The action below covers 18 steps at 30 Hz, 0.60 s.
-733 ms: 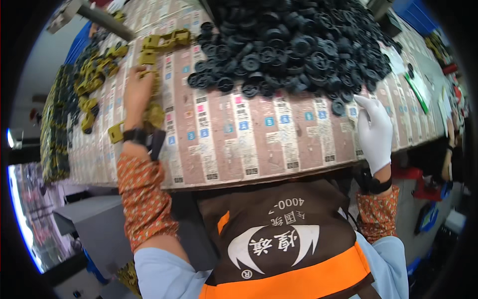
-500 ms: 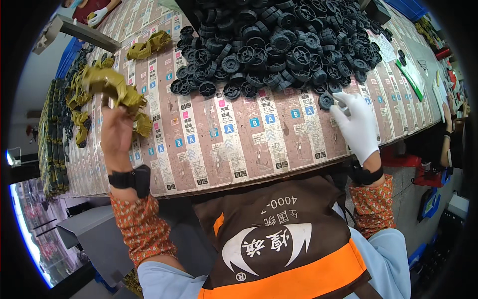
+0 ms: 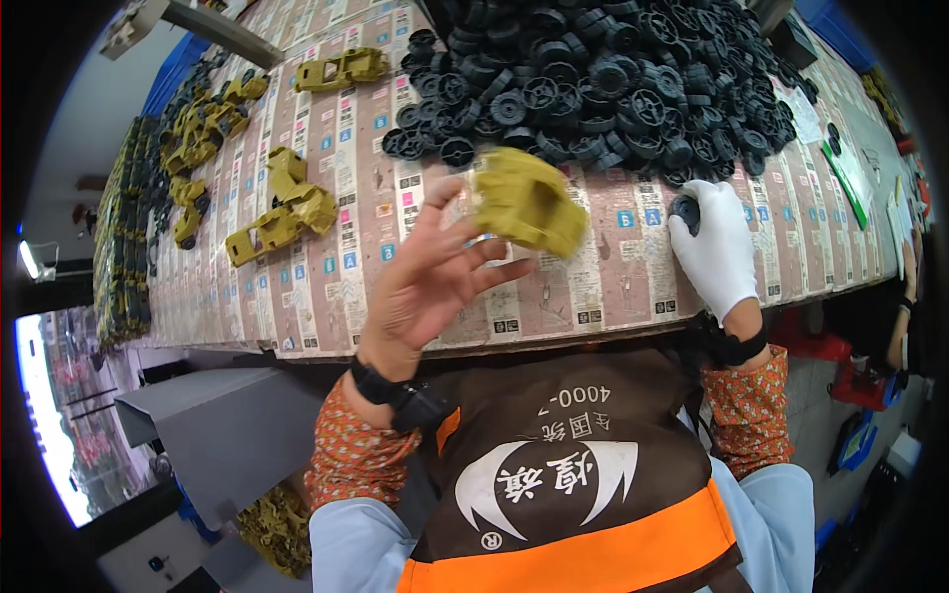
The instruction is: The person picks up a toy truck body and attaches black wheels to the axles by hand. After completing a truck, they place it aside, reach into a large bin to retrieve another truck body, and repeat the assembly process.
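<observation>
My bare left hand (image 3: 423,282) holds an olive-yellow plastic toy car body (image 3: 529,203) at its fingertips, up over the table in front of the wheel pile. The body is slightly blurred, and a window opening shows in it. My right hand (image 3: 720,242), in a white glove, is closed on a black toy wheel (image 3: 684,211) at the front edge of the pile. Behind both hands spreads a big heap of black toy wheels (image 3: 593,94). More olive-yellow car bodies (image 3: 282,219) lie on the table left of my left hand.
Another car body (image 3: 341,70) lies farther back, by a metal bar (image 3: 222,32). Car pieces with wheels (image 3: 203,133) crowd the table's left side. Paper and a green-edged sheet (image 3: 845,183) lie at the right. Another person's arm (image 3: 902,321) shows at the far right.
My left hand has carried the car body rightward from the left group to the front of the wheel pile. My right hand has closed on a wheel and drawn it slightly nearer.
</observation>
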### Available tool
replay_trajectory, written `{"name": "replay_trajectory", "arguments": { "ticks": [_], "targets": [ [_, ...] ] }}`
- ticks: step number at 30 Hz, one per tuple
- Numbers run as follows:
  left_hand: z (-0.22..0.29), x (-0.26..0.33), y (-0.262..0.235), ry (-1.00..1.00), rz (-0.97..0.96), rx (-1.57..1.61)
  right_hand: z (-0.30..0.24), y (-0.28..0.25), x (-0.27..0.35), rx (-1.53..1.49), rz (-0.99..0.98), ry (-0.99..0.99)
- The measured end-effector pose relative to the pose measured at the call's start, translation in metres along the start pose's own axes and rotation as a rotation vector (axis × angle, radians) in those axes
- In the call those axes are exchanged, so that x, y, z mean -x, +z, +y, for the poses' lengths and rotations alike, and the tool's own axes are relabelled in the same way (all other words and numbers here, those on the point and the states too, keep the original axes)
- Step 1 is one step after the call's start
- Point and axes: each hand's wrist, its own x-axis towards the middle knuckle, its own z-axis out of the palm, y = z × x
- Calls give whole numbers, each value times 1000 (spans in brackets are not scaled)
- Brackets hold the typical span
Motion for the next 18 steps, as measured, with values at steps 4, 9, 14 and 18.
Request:
{"name": "replay_trajectory", "arguments": {
  "ticks": [4, 9, 14, 18],
  "targets": [
    [-20, -12, 0, 5, 129, -155, -20, 9, 5, -225, 68, 11],
    [-45, -20, 29, -21, 101, -292, -65, 46, 24, -528, 210, 139],
    [-64, -31, 42, 35, 256, -420, -79, 45, 23, -639, 195, 42],
    [-65, -35, 40, -15, 252, -381, -82, 34, 24, -721, 96, -81]
  ]
}}
